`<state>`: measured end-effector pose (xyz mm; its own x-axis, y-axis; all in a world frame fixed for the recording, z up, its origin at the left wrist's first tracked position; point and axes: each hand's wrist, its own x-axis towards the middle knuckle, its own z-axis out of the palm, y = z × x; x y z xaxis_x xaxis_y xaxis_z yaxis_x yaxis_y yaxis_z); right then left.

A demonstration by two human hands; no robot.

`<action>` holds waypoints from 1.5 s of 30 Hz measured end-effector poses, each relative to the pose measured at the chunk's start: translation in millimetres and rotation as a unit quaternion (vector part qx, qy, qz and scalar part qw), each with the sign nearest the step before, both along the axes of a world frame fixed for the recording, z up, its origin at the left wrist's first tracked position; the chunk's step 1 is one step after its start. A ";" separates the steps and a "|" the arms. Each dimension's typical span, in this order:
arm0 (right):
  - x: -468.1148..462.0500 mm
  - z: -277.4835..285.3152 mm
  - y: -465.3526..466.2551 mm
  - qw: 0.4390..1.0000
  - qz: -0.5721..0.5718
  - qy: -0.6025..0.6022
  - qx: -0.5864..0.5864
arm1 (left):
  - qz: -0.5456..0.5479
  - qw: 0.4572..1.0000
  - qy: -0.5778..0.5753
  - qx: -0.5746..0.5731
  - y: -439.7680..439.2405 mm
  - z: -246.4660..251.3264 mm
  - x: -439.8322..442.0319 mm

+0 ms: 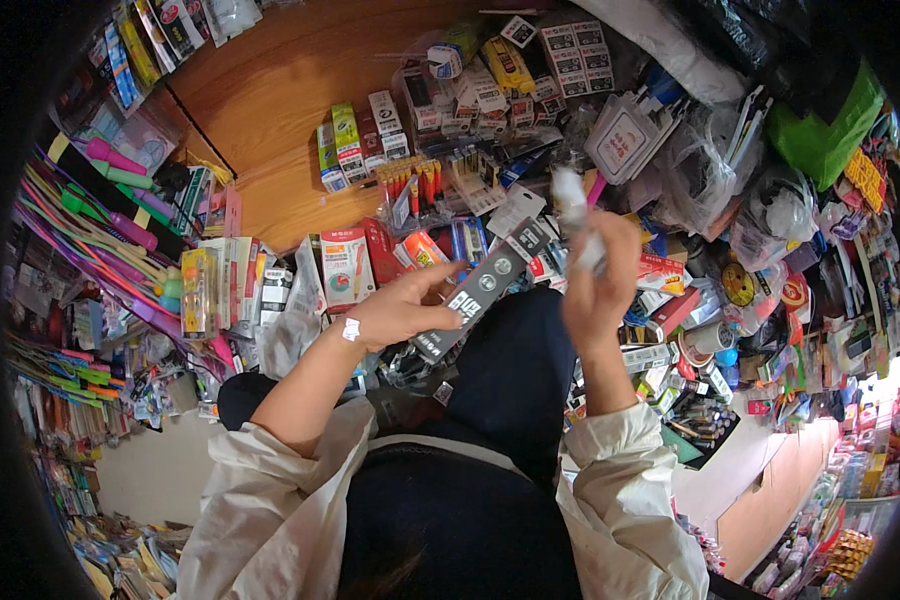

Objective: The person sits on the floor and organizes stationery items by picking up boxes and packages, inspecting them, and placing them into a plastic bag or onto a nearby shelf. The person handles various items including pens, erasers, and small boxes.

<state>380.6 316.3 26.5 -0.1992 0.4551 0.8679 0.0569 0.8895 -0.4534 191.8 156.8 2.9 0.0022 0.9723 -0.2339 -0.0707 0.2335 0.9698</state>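
My left hand (401, 307) holds a long dark grey cardboard box (484, 289) with white lettering, tilted up to the right over my lap, its thumb lying on the box's lower part. To the right, my right hand (604, 274) is raised and blurred, its fingers closed on a small whitish item (570, 199) that is too blurred to name. Beyond the grey box lie a clear pack of orange-capped tubes or pens (412, 184) and a white and red carton (345, 270).
Upright slim cartons (388, 124) stand on the wooden surface (285, 97), beside heaped small boxes and a yellow packet (508, 64). Plastic-wrapped goods (694, 180) crowd the right. Colourful cords (97, 240) hang at the left. A white cup (709, 339) lies among cartons.
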 end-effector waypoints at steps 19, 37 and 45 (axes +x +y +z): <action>-0.1 -31.3 -16.7 0.570 0.370 0.138 -0.720 | 0.194 0.771 0.534 0.290 -12.4 71.6 -26.5; -39.2 -70.9 -39.5 0.704 0.233 0.053 -0.669 | 0.147 0.863 -0.422 0.238 -39.3 13.8 -35.3; -128.8 -82.8 -15.5 0.793 0.292 -0.099 -0.526 | 0.190 0.867 -0.411 0.208 -57.4 0.8 -44.1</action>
